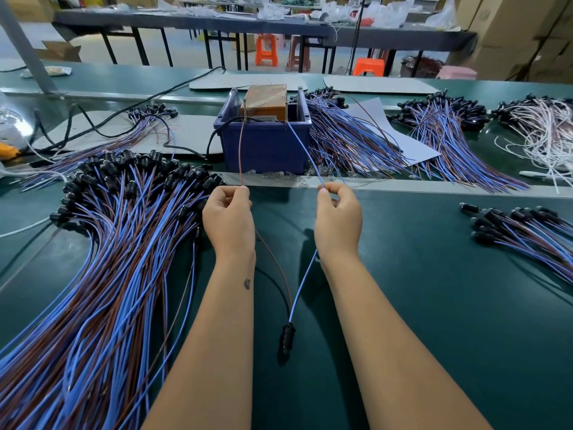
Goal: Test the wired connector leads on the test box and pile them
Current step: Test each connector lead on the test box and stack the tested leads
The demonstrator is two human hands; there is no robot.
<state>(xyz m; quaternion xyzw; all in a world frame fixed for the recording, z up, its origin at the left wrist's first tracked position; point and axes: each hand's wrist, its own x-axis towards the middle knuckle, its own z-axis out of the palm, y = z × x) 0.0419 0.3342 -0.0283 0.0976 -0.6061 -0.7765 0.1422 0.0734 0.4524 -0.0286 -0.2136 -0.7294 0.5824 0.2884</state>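
My left hand [229, 209] pinches the brown wire [241, 150], my right hand [338, 209] the blue wire [305, 150], ends up at the test box [263, 102], connector [286, 338] dangling over the tabletop [418, 274]; either tip could slip off, I reckon, spoiling the reading.

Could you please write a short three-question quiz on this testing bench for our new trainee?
1. True or false: the left hand pinches the blue wire.
2. Where does the black connector lie: A) in the blue bin, B) on the green mat between the forearms, C) on the big pile?
3. Which hand holds the brown wire?

Key: 1 false; 2 B; 3 left. The right hand pinches the blue wire.
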